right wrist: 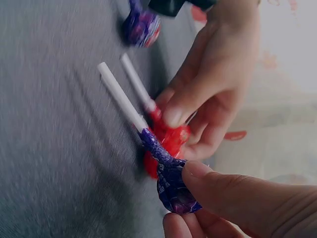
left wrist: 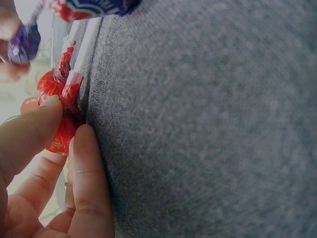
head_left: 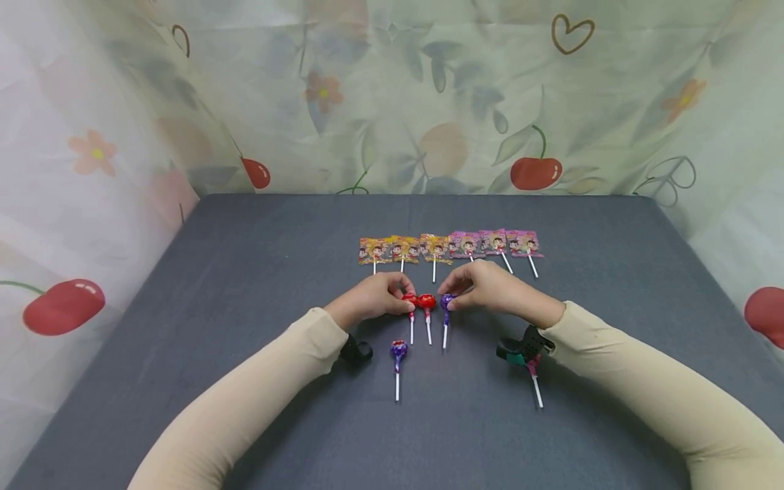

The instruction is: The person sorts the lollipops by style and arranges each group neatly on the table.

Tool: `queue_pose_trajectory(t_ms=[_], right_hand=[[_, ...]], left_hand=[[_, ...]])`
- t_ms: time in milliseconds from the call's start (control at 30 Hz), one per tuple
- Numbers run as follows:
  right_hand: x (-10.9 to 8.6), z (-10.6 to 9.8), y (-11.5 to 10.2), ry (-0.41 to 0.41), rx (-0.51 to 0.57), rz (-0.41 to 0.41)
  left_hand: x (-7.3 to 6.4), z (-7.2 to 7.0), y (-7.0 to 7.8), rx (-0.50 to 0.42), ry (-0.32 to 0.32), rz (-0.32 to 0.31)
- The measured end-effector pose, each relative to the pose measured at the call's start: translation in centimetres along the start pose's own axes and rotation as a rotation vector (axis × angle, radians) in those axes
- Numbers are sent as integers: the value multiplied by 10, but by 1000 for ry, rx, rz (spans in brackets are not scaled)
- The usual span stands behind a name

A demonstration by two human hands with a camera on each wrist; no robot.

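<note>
My left hand (head_left: 382, 296) pinches a red-wrapped lollipop (left wrist: 62, 136) by its round head, between thumb and fingers. Close against it on the right lies a second red lollipop (head_left: 427, 302), its white stick pointing toward me. Thumb and fingertips of my right hand (head_left: 486, 284) grip the head of a purple lollipop (right wrist: 176, 191), just right of the red pair. In the right wrist view its stick slants up and left, with a shadow on the cloth apart from it. Another purple lollipop (head_left: 399, 350) lies nearer me, below the left hand.
Behind the hands runs a row of flat-wrapped lollipops, orange packets (head_left: 404, 249) on the left and pink packets (head_left: 495, 241) on the right. A pink-and-green lollipop (head_left: 534, 371) lies partly hidden under the right wrist strap. A patterned curtain (head_left: 392, 102) encloses the dark grey table (head_left: 275, 238).
</note>
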State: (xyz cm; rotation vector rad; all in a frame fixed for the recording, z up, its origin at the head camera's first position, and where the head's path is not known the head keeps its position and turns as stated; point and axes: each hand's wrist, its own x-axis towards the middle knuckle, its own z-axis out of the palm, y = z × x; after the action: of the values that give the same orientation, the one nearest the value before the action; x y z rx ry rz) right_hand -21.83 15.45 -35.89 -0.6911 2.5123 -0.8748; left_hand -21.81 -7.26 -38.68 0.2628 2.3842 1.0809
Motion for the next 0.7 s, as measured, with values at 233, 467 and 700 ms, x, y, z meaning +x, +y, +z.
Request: queue_pose_trajectory(t_ms=[233, 467, 700], right_hand=[[17, 4, 10, -15, 0, 36], [20, 6, 10, -37, 19, 70], [20, 6, 10, -47, 29, 77]], left_hand=[[1, 0, -2, -2, -2, 8], [1, 0, -1, -8, -5, 9], [1, 0, -1, -1, -1, 16]])
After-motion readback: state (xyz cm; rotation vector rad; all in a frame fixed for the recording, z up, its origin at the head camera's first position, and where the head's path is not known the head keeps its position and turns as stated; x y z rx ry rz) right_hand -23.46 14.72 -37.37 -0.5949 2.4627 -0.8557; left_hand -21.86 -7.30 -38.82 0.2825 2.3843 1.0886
